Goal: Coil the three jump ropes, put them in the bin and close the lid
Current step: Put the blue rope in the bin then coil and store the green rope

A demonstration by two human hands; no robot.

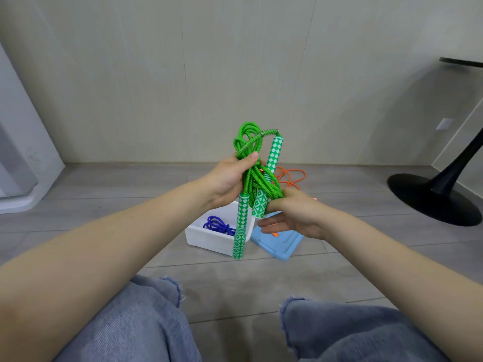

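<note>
Green rope mid-coil, frame centre, above the white bin.
Left hand grips the bundled loops, thumb pressed on top; right hand pinches strands near a handle. Cord looks soft and floppy, light; hold the bundle's middle or loops spill. Purple rope in bin, orange rope behind, blue lid off.
</note>
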